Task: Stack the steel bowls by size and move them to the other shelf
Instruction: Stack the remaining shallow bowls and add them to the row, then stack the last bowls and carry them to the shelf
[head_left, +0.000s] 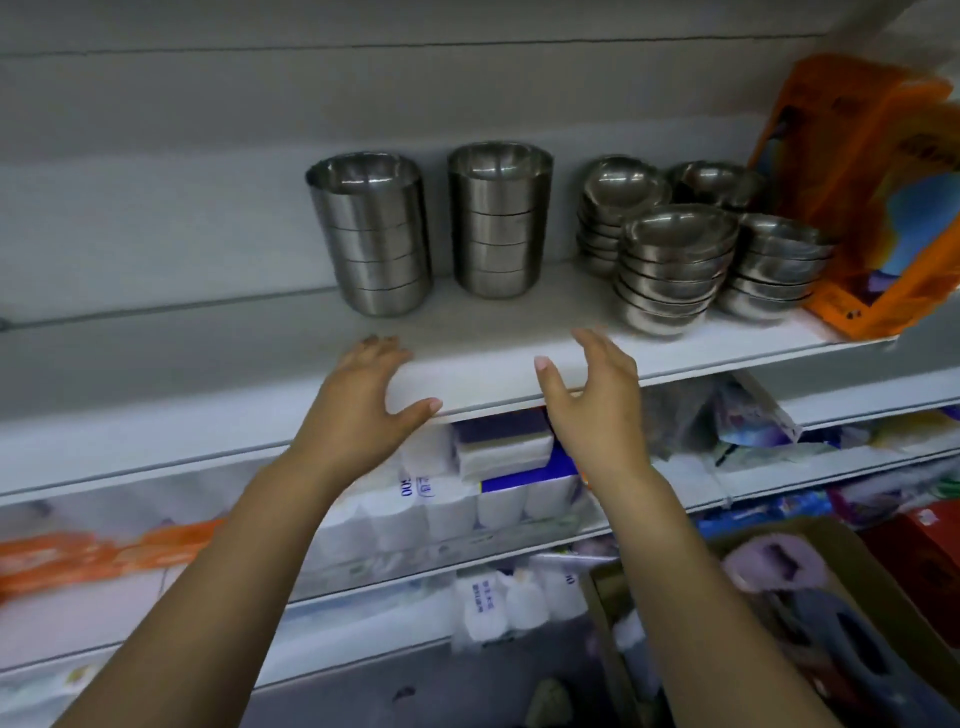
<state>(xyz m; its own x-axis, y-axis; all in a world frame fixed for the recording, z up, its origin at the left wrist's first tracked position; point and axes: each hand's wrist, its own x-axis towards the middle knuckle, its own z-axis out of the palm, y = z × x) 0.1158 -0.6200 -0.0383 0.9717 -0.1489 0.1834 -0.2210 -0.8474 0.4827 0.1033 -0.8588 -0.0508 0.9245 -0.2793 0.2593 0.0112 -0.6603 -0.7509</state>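
Two tall stacks of straight-walled steel bowls stand on the white shelf (493, 358): the left stack (371, 234) and the right stack (500, 218). To their right sit several lower stacks of wide rounded steel bowls; the nearest of these (675, 270) is at the front. My left hand (363, 400) and my right hand (592, 400) are both raised at the shelf's front edge, below the tall stacks. Their fingers are spread and hold nothing. Neither hand touches a bowl.
An orange package (862, 192) leans at the right end of the shelf beside the rounded bowls. Lower shelves hold white tissue packs (447, 499) and other wrapped goods. A cardboard box (810, 613) with purple items stands at the lower right.
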